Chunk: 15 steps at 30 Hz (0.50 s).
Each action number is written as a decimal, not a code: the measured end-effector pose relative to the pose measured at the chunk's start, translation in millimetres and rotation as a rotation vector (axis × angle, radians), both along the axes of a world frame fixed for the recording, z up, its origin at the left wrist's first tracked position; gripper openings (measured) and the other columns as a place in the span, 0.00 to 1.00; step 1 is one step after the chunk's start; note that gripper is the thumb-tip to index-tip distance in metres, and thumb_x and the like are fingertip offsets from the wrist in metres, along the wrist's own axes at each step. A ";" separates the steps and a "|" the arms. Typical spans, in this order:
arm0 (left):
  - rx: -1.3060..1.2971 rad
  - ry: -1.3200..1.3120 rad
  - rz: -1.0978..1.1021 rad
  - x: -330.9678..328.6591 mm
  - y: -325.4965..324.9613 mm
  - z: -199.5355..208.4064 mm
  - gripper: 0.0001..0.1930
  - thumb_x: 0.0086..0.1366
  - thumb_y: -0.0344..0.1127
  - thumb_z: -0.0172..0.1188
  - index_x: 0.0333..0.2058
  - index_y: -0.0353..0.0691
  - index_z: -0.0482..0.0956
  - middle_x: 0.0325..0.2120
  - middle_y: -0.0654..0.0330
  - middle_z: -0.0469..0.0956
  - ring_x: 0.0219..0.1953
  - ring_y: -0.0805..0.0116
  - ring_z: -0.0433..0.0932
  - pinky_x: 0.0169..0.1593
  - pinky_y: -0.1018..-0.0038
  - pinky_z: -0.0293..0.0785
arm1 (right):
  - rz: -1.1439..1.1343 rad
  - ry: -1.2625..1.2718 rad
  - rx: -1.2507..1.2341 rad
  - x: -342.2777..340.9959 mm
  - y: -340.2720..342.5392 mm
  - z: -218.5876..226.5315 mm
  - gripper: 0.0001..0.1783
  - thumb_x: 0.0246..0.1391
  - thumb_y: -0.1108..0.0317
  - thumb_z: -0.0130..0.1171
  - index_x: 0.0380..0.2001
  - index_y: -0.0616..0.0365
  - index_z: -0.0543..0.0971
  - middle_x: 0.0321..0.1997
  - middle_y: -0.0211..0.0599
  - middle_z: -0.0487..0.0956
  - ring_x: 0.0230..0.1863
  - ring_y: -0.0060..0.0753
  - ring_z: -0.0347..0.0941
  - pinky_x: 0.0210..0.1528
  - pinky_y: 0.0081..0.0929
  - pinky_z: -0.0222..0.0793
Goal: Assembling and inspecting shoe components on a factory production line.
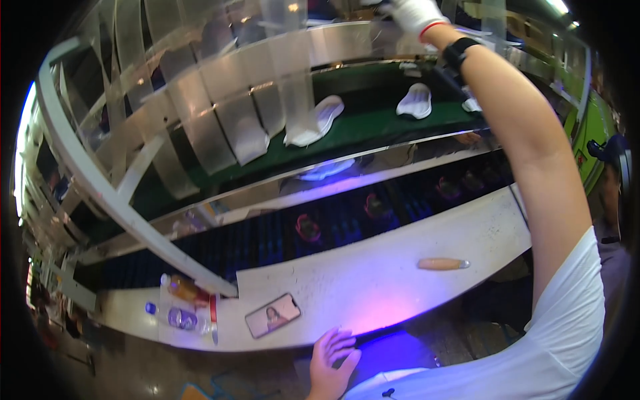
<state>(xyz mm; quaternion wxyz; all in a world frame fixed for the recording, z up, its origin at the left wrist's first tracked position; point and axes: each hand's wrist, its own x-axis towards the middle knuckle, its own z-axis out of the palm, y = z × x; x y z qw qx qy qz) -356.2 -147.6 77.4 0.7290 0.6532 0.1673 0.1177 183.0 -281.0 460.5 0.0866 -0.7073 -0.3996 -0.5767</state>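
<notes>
My left hand point(333, 362), bare, hangs at the near edge of the white bench point(373, 280); its fingers are loosely bent with the thumb apart, and nothing is in it. My right arm stretches far up across the conveyors. A white glove with a red cuff covers my right hand point(415, 15), whose fingers are partly cut off by the upper edge beside something dark, so their grip is unclear. Below that arm, pale shoe soles point(415, 101) lie on the green belt point(373, 127). A short tool with a tan handle point(443, 264) rests on the bench.
A phone point(273, 315) lies on the bench near two bottles point(181, 319). Dark shoe-like pieces with pinkish edges point(308, 228) sit on the lower dark conveyor point(267, 248). Clear plastic strips point(200, 127) hang over the green belt, and a grey metal post point(127, 207) slants down at left.
</notes>
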 end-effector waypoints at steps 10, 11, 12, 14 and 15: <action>0.144 0.041 0.074 23.3 53.3 -31.0 0.29 0.67 0.23 0.68 0.64 0.31 0.67 0.59 0.47 0.77 0.59 0.59 0.80 0.61 0.64 0.79 | -0.065 0.291 0.012 -63.9 69.4 -23.0 0.30 0.62 0.46 0.60 0.52 0.64 0.85 0.58 0.59 0.83 0.64 0.57 0.76 0.69 0.47 0.70; 0.249 0.009 0.044 45.1 60.4 -34.8 0.27 0.68 0.23 0.67 0.63 0.33 0.68 0.59 0.49 0.76 0.59 0.59 0.79 0.61 0.64 0.79 | 0.053 -0.095 0.074 -53.8 69.8 -48.4 0.27 0.62 0.47 0.60 0.45 0.64 0.87 0.54 0.58 0.84 0.62 0.58 0.78 0.67 0.48 0.71; 0.290 -0.046 0.070 63.7 73.4 -38.8 0.28 0.68 0.24 0.67 0.63 0.34 0.68 0.58 0.51 0.76 0.61 0.60 0.78 0.63 0.64 0.77 | 0.166 0.025 0.013 -91.3 99.6 -80.0 0.24 0.62 0.49 0.61 0.45 0.59 0.87 0.50 0.56 0.85 0.62 0.59 0.78 0.62 0.50 0.76; 0.266 -0.033 0.110 136.3 93.5 -36.6 0.32 0.67 0.24 0.68 0.67 0.34 0.65 0.60 0.46 0.76 0.65 0.56 0.75 0.68 0.61 0.72 | 0.277 0.385 -0.383 -96.8 133.5 -137.0 0.28 0.69 0.43 0.54 0.54 0.55 0.85 0.54 0.55 0.85 0.57 0.58 0.82 0.60 0.47 0.78; 0.490 -0.124 0.183 170.1 121.7 -50.7 0.35 0.67 0.28 0.70 0.68 0.34 0.64 0.61 0.44 0.75 0.65 0.53 0.75 0.69 0.60 0.71 | 0.234 0.428 -0.338 -128.0 162.2 -162.4 0.25 0.67 0.45 0.57 0.52 0.54 0.86 0.51 0.53 0.86 0.53 0.55 0.83 0.57 0.46 0.79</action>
